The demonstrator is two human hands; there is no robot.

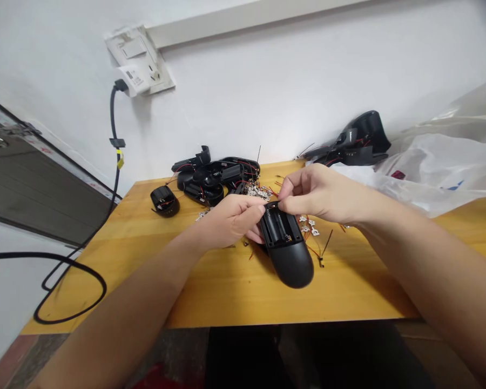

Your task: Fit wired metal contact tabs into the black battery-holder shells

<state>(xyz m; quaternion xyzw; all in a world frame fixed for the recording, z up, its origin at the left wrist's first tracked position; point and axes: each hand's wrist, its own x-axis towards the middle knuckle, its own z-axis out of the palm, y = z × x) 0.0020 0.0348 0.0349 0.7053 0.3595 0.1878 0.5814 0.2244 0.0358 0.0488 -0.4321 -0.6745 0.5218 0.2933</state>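
Observation:
A black oblong plastic housing (292, 265) with an open battery compartment rests tilted above the wooden table. My left hand (240, 219) grips its upper left side, thumb on the rim and fingers curled underneath. At its top end, my right hand (314, 192) pinches with thumb and forefinger; what lies between those fingertips is too small to make out. Just right of the housing are small white-and-metal pieces (310, 226) and a thin wire (326, 248). More small metal parts (257, 190) lie in a heap behind my hands.
Black plastic housings with red wires (216, 175) are piled at the back of the table (210, 286). A short black part (164, 201) stands left of them. Further black parts (352, 143) and a clear plastic bag (441, 167) lie back right. A black cable (115, 119) hangs from the wall socket.

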